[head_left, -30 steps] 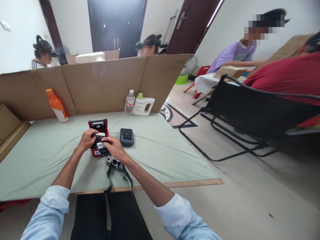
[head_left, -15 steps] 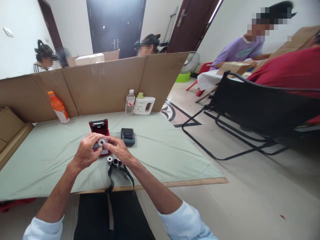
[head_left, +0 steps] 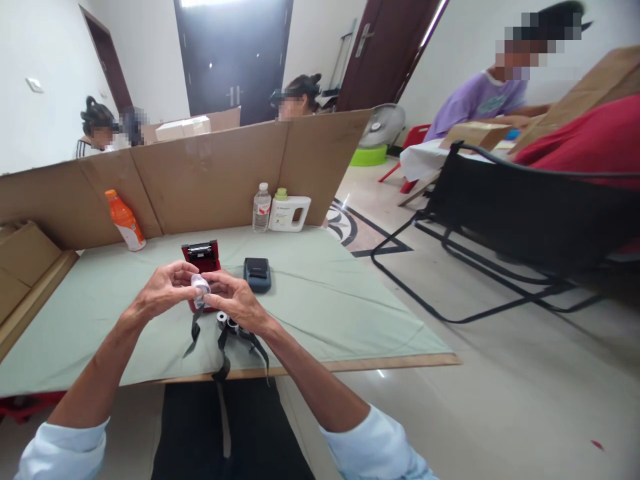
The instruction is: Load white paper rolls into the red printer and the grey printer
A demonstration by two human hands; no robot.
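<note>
Okay, so both hands are on one small pale roll; the left hand pinches it between thumb and fingers from one side, the right hand does the same from the other; probably a two-sided hold like that keeps it steady and stops it unwinding. It's held up just in front of the red device, whose lid stands raised; my guess is that keeps the inside easy to get at, though the hands hide most of the body. A dark strip dangles under the roll, seemingly coming off it; other small rolls sit on the worktop near the right wrist, likely put there for easy reach, with more dark strips trailing to the front edge; a dark blue device lies apart to the right, maybe so it's out of the way.
</note>
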